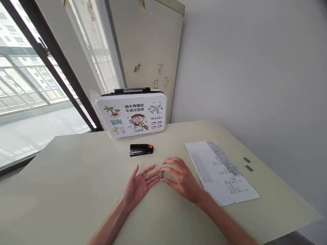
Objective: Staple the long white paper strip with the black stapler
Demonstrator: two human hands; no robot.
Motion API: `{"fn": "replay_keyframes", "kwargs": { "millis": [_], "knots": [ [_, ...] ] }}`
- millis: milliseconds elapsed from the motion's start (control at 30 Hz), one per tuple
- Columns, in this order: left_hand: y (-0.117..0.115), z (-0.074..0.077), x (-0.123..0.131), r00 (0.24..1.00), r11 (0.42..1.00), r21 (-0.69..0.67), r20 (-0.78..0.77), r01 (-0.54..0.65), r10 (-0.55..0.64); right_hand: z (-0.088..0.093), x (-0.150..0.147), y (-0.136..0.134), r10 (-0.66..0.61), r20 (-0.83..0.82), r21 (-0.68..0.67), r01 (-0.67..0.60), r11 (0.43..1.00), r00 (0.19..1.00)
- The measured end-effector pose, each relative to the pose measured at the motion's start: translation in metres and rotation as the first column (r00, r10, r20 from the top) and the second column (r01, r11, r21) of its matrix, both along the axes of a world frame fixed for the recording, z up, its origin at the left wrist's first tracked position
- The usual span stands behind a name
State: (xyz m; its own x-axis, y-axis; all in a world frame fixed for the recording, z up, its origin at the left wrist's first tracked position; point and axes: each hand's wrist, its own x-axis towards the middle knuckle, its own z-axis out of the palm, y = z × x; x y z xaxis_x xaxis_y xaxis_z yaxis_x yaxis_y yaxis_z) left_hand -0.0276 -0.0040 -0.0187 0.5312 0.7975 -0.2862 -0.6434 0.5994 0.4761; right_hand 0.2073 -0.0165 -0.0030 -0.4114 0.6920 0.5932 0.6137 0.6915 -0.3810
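Between the thumb and fingertips of my right hand (pixel 180 178) is a small grey staple strip (pixel 162 174). My left hand (pixel 140 185) lies palm up with its fingers stretched out, their tips close to the strip. A black stapler (pixel 141 150) with an orange part at its right end lies on the table just beyond my hands. Farther right are two more small grey strips (pixel 249 168) that look like staples, lying near the table's right edge.
A creased printed sheet (pixel 204 166) lies right of my right hand. At the back stands a white cartoon-printed case (pixel 133 115) with a black handle, partly in clear plastic. The pale table (pixel 63 197) meets a wall on the right; a window is at left.
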Motion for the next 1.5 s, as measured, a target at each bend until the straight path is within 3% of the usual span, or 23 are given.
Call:
{"fn": "replay_keyframes", "kwargs": {
  "millis": [67,133,200,300,367,467,567,733,900,1067,1267,1400,1500],
  "knots": [
    [0.003,0.001,-0.001,0.997,1.000,-0.012,-0.070,-0.018,0.017,-0.004,0.050,-0.005,-0.161,-0.028,-0.003,0.161,0.987,0.986],
    [0.007,0.002,-0.002,0.992,0.998,-0.032,-0.121,-0.049,0.045,-0.014,0.107,-0.013,-0.374,-0.053,-0.032,0.372,0.928,0.926],
    [0.009,0.003,-0.003,0.987,0.996,-0.050,-0.144,-0.073,0.065,-0.027,0.163,-0.025,-0.604,-0.026,-0.103,0.598,0.795,0.797],
    [0.011,0.005,-0.001,0.985,0.994,-0.063,-0.156,-0.087,0.077,-0.048,0.232,-0.049,-0.794,0.070,-0.143,0.793,0.592,0.604],
    [0.011,0.006,0.001,0.982,0.993,-0.066,-0.168,-0.097,0.085,-0.061,0.265,-0.063,-0.809,0.138,-0.117,0.820,0.560,0.572],
    [0.012,0.006,0.002,0.977,0.992,-0.062,-0.190,-0.112,0.098,-0.075,0.295,-0.074,-0.758,0.216,-0.076,0.784,0.616,0.616],
    [0.012,0.007,0.002,0.974,0.992,-0.052,-0.201,-0.114,0.102,-0.080,0.307,-0.075,-0.740,0.228,-0.123,0.772,0.623,0.633],
    [0.012,0.005,0.000,0.976,0.994,-0.041,-0.195,-0.105,0.095,-0.082,0.308,-0.070,-0.813,0.121,-0.253,0.809,0.530,0.570],
    [0.013,0.004,0.000,0.975,0.994,-0.038,-0.201,-0.099,0.090,-0.089,0.319,-0.054,-0.795,0.146,-0.282,0.795,0.537,0.588],
    [0.013,0.003,-0.001,0.974,0.995,-0.036,-0.209,-0.095,0.086,-0.092,0.333,-0.039,-0.804,0.070,-0.306,0.780,0.546,0.591],
    [0.013,0.003,0.000,0.971,0.994,-0.033,-0.221,-0.101,0.091,-0.090,0.329,-0.036,-0.810,0.021,-0.288,0.780,0.556,0.586],
    [0.013,0.003,0.001,0.971,0.994,-0.033,-0.222,-0.101,0.091,-0.092,0.327,-0.037,-0.832,-0.014,-0.281,0.797,0.535,0.554],
    [0.014,0.003,0.001,0.971,0.994,-0.040,-0.222,-0.102,0.091,-0.096,0.331,-0.033,-0.867,-0.053,-0.280,0.826,0.489,0.495]
  ]
}}
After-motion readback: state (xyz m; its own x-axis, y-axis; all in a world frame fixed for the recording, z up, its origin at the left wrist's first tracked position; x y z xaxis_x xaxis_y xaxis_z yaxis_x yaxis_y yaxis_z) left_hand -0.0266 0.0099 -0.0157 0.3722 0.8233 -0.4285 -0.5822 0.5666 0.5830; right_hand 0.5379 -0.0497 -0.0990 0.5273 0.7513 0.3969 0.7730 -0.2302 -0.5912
